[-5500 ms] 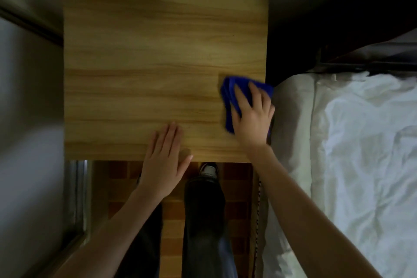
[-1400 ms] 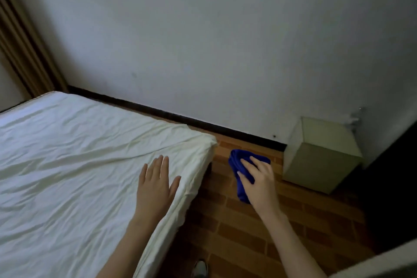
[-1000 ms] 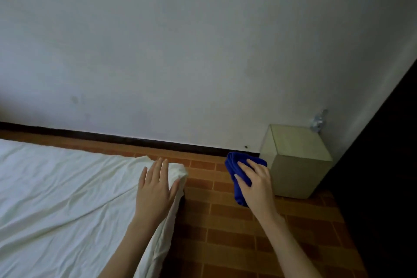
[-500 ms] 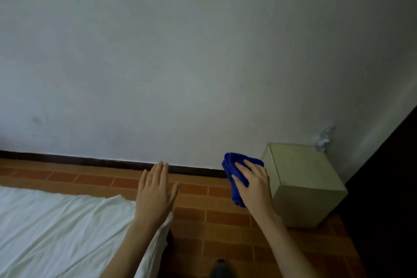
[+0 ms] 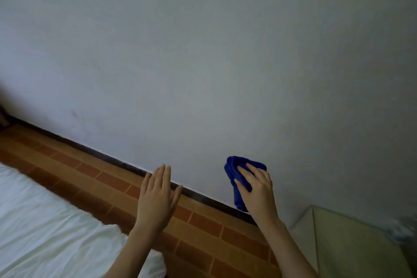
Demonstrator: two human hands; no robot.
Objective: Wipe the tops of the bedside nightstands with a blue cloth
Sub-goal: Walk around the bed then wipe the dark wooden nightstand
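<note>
My right hand (image 5: 258, 192) grips a bunched blue cloth (image 5: 237, 176) in the air in front of the white wall. Empty and flat, my left hand (image 5: 155, 198) hovers with its fingers together over the brick-patterned floor, past the bed's corner. A pale cube-shaped nightstand (image 5: 352, 246) stands at the lower right against the wall, just right of my right forearm. Neither hand touches it.
A bed with a white sheet (image 5: 45, 232) fills the lower left. The orange brick-patterned floor (image 5: 203, 232) runs between the bed and the wall, edged by a dark skirting board (image 5: 101, 153). A small shiny object (image 5: 404, 230) lies at the nightstand's far right.
I left the wooden nightstand I was wiping and turned around the foot of the bed. The view has tilted and the pale nightstand has shifted to the lower right corner. The cloth stays in my right hand.
</note>
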